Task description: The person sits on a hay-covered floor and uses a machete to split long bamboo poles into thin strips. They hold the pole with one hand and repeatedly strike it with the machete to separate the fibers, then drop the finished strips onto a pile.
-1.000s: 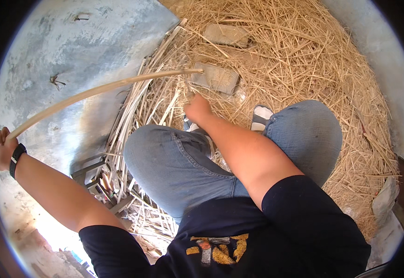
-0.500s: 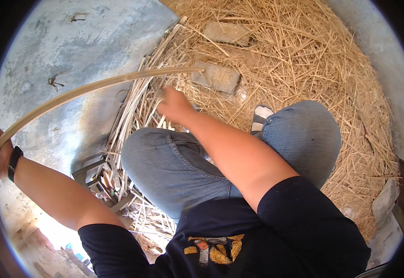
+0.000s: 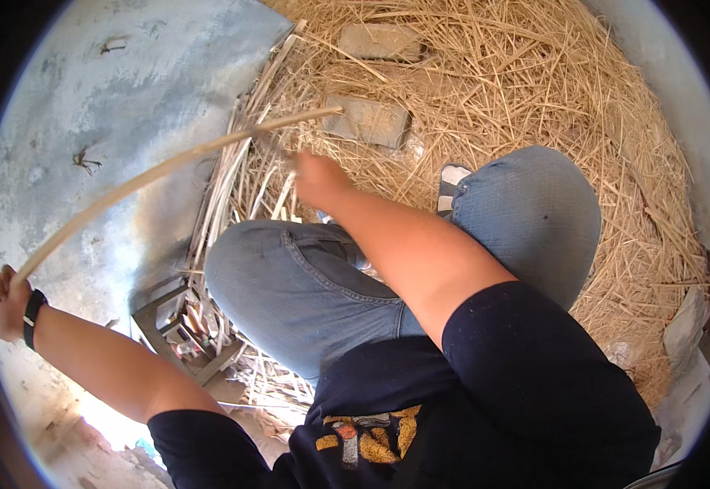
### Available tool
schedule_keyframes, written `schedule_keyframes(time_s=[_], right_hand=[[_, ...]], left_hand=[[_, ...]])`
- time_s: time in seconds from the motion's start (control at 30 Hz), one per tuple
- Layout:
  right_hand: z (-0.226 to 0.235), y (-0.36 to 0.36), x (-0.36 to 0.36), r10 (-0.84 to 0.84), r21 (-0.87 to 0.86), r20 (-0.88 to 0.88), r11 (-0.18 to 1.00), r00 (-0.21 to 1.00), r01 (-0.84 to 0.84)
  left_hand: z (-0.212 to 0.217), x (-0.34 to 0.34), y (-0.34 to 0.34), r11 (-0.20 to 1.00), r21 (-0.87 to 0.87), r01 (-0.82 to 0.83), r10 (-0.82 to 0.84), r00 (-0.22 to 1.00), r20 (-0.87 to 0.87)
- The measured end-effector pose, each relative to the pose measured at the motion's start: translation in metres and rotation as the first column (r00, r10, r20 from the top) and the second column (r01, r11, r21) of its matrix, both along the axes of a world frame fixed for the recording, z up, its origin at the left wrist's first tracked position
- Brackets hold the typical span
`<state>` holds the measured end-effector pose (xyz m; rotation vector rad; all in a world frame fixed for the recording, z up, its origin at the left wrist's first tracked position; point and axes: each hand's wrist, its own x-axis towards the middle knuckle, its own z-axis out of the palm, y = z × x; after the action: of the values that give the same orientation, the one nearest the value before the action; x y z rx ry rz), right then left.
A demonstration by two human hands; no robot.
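A long, pale bamboo strip (image 3: pixel 139 186) bends in an arc from the left side of the view toward the straw at the middle. Wrapped round its lower left end are the fingers of my left hand (image 3: pixel 8 308), with a black band at the wrist. My right hand (image 3: pixel 321 181) is closed in front of my knees, below the strip's far end. From it a dark, slim tool (image 3: pixel 275 143), smeared by motion, reaches up to the strip. Whether its tip touches the strip I cannot tell, nor its exact kind.
Two grey bricks (image 3: pixel 367 122) lie in the straw and shavings (image 3: pixel 526 90) covering the floor. Split strips (image 3: pixel 223 191) lie along the blue-grey wall (image 3: pixel 127 90) at left. Beside my left knee stands a small dark frame (image 3: pixel 155 330). A pale stone-like lump (image 3: pixel 686 330) sits far right.
The left hand has moved slightly down and right, and the strip's left end has dropped with it. My right hand has shifted a little rightward; its dark tool now shows blurred against the strip.
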<state>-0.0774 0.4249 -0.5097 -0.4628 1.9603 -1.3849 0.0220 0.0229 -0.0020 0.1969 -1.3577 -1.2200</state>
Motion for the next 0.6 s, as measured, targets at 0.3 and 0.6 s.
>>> schedule_keyframes(time_s=[0.3, 0.6], right_hand=[[0.016, 0.001, -0.007, -0.078, 0.101, 0.032, 0.992, 0.996, 0.074], [0.114, 0.022, -0.026, 0.099, 0.001, -0.443, 0.994, 0.891, -0.109]], left_hand=[[-0.033, 0.069, 0.05, 0.995, 0.03, -0.098, 0.098, 0.995, 0.015], [0.002, 0.293, 0.138, 0.987, -0.082, -0.142, 0.098, 0.911, -0.402]])
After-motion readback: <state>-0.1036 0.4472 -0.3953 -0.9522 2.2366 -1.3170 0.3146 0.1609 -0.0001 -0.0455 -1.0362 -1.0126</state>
